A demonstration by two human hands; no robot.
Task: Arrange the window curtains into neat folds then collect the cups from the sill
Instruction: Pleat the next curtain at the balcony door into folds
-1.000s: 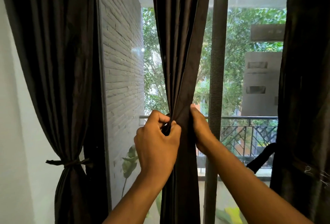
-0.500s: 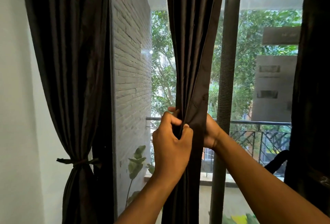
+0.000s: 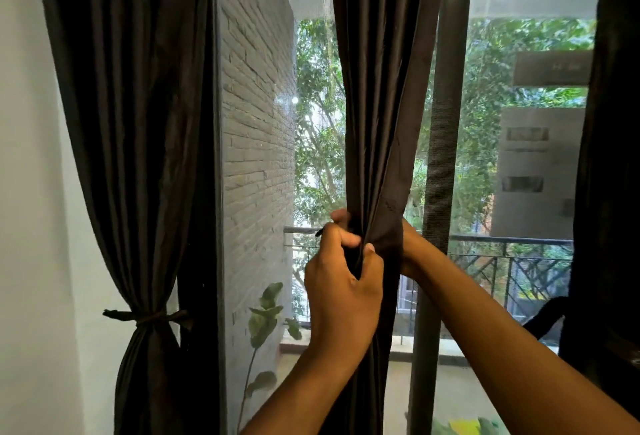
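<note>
While your left hand [image 3: 341, 291] is closed in a fist around the gathered pleats of the dark brown fabric middle curtain [image 3: 377, 95], your right hand [image 3: 410, 254] reaches in from the other side, its grip wrapped round the same bundle behind the cloth. Your right fingertips [image 3: 341, 216] show just above your left knuckles, so both grips are clamped on this curtain at one height, touching each other through the fabric. Above your grips the curtain rises in narrow vertical folds, with its flat hemmed edge slanting up to the right; below them it hangs straight down between your forearms.

Well to the left of your grips hangs a second dark brown curtain [image 3: 131, 123], cinched by a thin dark tie-back cord [image 3: 145, 316] lower than your hands. Just right of your grips stands the dark vertical window frame post [image 3: 443, 157], and farther right a third dark curtain [image 3: 613, 157] fills the edge of the view. Beyond the glass, left of your grips, runs a grey brick wall [image 3: 256, 140]; at grip height a black metal balcony railing [image 3: 512, 261] crosses behind.
</note>
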